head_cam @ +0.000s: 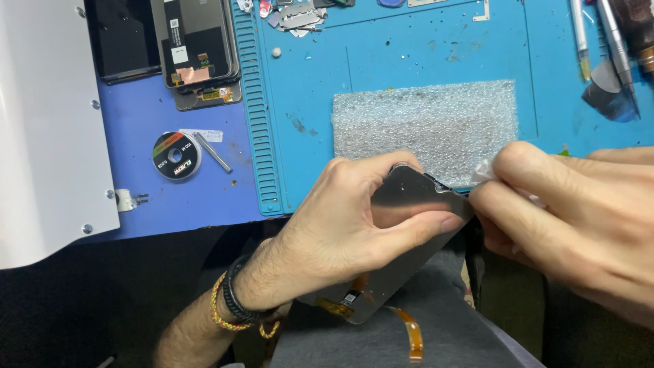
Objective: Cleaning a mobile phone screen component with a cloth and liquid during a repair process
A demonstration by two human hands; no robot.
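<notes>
While gripped, phone screen (415, 204) looks dark, glossy.

Dark phone screen panel (409, 225) tilted, orange flex cable (411, 334) dangling below.

The left hand (340, 225) holds a dark phone screen panel (402, 238) tilted over the lap, thumb across its glass. The right hand (579, 218) presses a small white wipe (485, 170) against the panel's upper edge. A blue mat (409, 61) covers the counter (170, 191) beyond.
</notes>
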